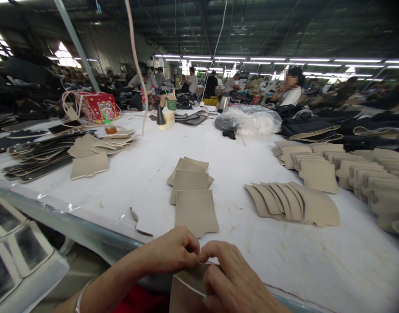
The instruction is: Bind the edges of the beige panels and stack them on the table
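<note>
Both hands meet at the table's near edge over a taupe leather-like panel (pixel 186 293) with a pale cut edge. My left hand (pixel 177 250) is closed, thumb and fingertips pinched at the panel's top edge. Beside it, my right hand (pixel 230 278) curls its fingers around the same panel, its index fingertip almost touching the left. The panel's lower part runs out of the picture, and the fingers hide much of its top. Just beyond the hands lies another taupe panel (pixel 196 213), overlapping several similar pieces (pixel 190 179) behind it.
Fanned taupe panels (pixel 290 204) lie at right, with more rows (pixel 365 174) beyond. Dark panels (pixel 39 156) are stacked at left. A glue bottle (pixel 110 127), a black cone (pixel 160 116) and a clear plastic bag (pixel 251 119) stand farther back. A cord (pixel 139 65) hangs above the table.
</note>
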Demonstrator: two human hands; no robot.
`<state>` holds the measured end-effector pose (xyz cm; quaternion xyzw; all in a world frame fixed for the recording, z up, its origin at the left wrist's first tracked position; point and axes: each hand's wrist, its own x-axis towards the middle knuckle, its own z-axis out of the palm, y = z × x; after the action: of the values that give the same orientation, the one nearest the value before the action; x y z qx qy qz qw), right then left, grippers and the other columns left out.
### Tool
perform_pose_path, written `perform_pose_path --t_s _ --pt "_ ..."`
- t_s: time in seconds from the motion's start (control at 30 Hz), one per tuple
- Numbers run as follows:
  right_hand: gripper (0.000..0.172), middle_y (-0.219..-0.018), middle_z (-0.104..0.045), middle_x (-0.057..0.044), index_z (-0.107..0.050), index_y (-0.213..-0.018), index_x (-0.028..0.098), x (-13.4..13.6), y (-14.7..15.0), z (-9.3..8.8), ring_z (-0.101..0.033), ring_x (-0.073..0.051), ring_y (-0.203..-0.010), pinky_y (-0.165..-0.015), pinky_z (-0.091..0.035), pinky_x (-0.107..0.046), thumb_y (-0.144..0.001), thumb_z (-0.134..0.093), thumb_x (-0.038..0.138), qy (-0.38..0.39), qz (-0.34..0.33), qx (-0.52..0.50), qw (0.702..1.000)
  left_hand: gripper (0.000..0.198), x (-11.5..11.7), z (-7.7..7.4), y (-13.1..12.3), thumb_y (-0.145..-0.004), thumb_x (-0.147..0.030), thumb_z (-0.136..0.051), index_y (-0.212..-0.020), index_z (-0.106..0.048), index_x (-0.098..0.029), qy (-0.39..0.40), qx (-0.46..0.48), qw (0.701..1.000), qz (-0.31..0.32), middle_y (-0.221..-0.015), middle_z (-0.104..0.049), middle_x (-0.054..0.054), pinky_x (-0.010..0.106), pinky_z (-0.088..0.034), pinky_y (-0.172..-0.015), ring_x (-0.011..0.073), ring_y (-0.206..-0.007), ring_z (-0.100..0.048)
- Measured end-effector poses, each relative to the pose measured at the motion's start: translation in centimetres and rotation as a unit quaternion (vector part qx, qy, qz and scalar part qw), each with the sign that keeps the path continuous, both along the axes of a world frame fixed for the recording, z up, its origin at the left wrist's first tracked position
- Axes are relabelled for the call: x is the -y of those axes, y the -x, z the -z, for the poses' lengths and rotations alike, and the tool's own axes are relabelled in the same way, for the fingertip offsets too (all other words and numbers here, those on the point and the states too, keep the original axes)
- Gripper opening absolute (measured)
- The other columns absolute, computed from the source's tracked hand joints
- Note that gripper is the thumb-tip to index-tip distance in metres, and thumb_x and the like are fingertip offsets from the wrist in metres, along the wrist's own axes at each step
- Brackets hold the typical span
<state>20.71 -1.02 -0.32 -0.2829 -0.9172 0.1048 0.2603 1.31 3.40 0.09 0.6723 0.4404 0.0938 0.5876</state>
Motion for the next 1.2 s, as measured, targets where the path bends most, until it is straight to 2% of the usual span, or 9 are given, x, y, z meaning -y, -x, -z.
perform_pose_path --t_s 0.1,0.2,0.3,0.4,0.63,0.87,0.97,1.07,1.2 --pt "0.032 -0.100 -0.060 -0.003 -0.041 -0.082 0.023 0.2 -0.1 2.2 -0.056 -0.021 -0.091 -0.078 -0.048 -0.029 -0.067 -0.054 -0.002 0.085 -0.009 -0.001 0.996 0.024 0.7 0.5 0.4 -0.077 -0.029 -0.052 -0.058 -0.046 -0.016 0.022 0.042 0.999 0.022 -0.058 -0.030 -0.005 0.021 -0.021 -0.049 0.0084 -0.058 -0.027" --pt "0.032 -0.099 -0.059 -0.004 -0.041 -0.087 0.023 0.8 -0.5 4.4 -0.057 -0.021 -0.088 -0.076 -0.050 -0.030 -0.069 -0.050 -0.002 0.153 0.017 0.003 0.988 0.026 2.2 0.7 1.2 -0.085 -0.031 -0.046 -0.068 -0.057 -0.015 0.006 0.050 0.999 -0.001 -0.062 -0.042 -0.004 0.020 -0.029 -0.057 0.0098 -0.063 -0.037" --pt "0.026 -0.101 -0.056 -0.003 -0.044 -0.099 0.023 1.4 -1.2 4.5 -0.056 -0.019 -0.090 -0.078 -0.049 -0.031 -0.084 -0.047 0.002 0.235 0.025 0.010 0.972 0.019 4.0 0.4 2.0 -0.083 -0.029 -0.051 -0.081 -0.065 -0.016 -0.020 0.014 1.000 -0.017 -0.073 -0.056 -0.003 0.020 -0.034 -0.064 0.0123 -0.073 -0.049" --pt "0.023 -0.099 -0.053 0.000 -0.043 -0.108 0.025 1.6 -1.7 4.1 -0.056 -0.017 -0.087 -0.075 -0.047 -0.029 -0.093 -0.046 0.009 0.280 0.028 0.015 0.960 0.008 5.3 0.4 2.1 -0.072 -0.019 -0.059 -0.077 -0.065 -0.018 -0.049 -0.064 0.996 -0.045 -0.076 -0.062 -0.004 0.019 -0.033 -0.063 0.0133 -0.076 -0.055" --pt "0.013 -0.091 -0.053 -0.001 -0.046 -0.100 0.024 1.5 -1.6 5.1 -0.052 -0.019 -0.077 -0.066 -0.044 -0.028 -0.094 -0.046 0.012 0.168 0.020 0.060 0.984 0.016 5.8 1.9 1.5 -0.081 -0.018 -0.050 -0.072 -0.064 -0.019 -0.112 -0.083 0.989 -0.044 -0.075 -0.063 -0.004 0.019 -0.034 -0.066 0.0114 -0.075 -0.057" --pt "0.016 -0.090 -0.053 -0.003 -0.043 -0.096 0.022 2.0 -1.2 5.1 -0.051 -0.020 -0.078 -0.070 -0.045 -0.030 -0.092 -0.041 0.007 0.080 0.027 0.073 0.994 0.024 6.2 1.6 1.6 -0.086 -0.018 -0.046 -0.067 -0.061 -0.018 -0.120 -0.091 0.988 -0.019 -0.072 -0.060 -0.003 0.020 -0.034 -0.065 0.0115 -0.074 -0.056" --pt "0.021 -0.089 -0.052 -0.004 -0.043 -0.098 0.021 2.2 -1.1 6.1 -0.050 -0.022 -0.079 -0.077 -0.046 -0.036 -0.086 -0.040 0.003 0.055 0.035 0.083 0.994 0.024 6.4 1.7 1.6 -0.085 -0.016 -0.046 -0.065 -0.060 -0.018 -0.121 -0.083 0.989 -0.020 -0.069 -0.059 -0.004 0.020 -0.033 -0.064 0.0109 -0.073 -0.056" --pt "0.024 -0.088 -0.052 -0.005 -0.044 -0.097 0.019 2.3 -0.8 6.7 -0.049 -0.022 -0.078 -0.076 -0.046 -0.038 -0.081 -0.040 0.002 0.045 0.042 0.087 0.994 0.019 6.4 2.0 1.3 -0.083 -0.015 -0.050 -0.070 -0.064 -0.019 -0.128 -0.076 0.988 -0.032 -0.073 -0.062 -0.004 0.020 -0.033 -0.066 0.0111 -0.074 -0.057" --pt "0.026 -0.088 -0.054 -0.005 -0.045 -0.093 0.020 2.2 -0.5 6.1 -0.050 -0.024 -0.081 -0.078 -0.046 -0.039 -0.076 -0.041 0.000 0.038 0.045 0.111 0.992 0.015 6.2 2.3 0.4 -0.082 -0.016 -0.055 -0.077 -0.069 -0.019 -0.133 -0.056 0.989 -0.021 -0.076 -0.065 -0.003 0.020 -0.034 -0.066 0.0120 -0.076 -0.059"
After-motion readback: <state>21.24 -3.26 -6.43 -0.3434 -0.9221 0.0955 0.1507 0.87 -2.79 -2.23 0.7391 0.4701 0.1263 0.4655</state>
